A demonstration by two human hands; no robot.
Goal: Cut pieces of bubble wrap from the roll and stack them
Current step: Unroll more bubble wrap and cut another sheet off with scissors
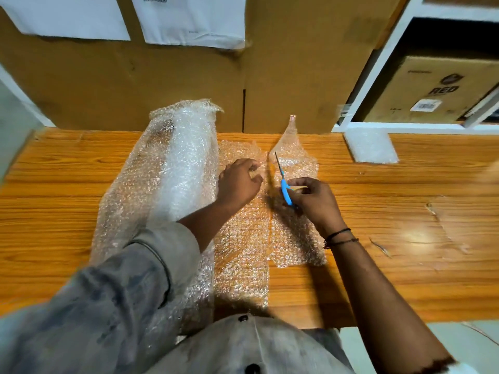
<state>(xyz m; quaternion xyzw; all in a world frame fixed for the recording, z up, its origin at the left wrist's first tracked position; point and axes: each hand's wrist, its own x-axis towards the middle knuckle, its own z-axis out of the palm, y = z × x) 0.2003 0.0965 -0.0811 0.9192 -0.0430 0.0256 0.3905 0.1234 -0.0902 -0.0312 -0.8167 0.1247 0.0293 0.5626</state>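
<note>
Observed: the bubble wrap roll point(175, 163) lies on the left half of the bench point(405, 211), running from the near edge to the far edge. Its unrolled sheet point(243, 252) spreads flat to the right, towards the bench's middle.

A slit runs up the sheet from the near edge. The strip point(294, 233) to the right of it lies slightly apart from the sheet, with its far corner standing up in a peak. I cannot tell whether the strip is still joined at the far end.

Left grip point(237, 182): fingers loosely spread, pressing down on the sheet just left of the slit and holding nothing.

Right grip point(310, 201): clasped around the blue handles of the scissors point(283, 184), with the blades pointing along the slit towards the far edge.

A stack of cut pieces point(371, 145) sits at the far edge, right of centre and well apart from the work.

Cardboard boxes point(283, 76) stand against the far edge.
</note>
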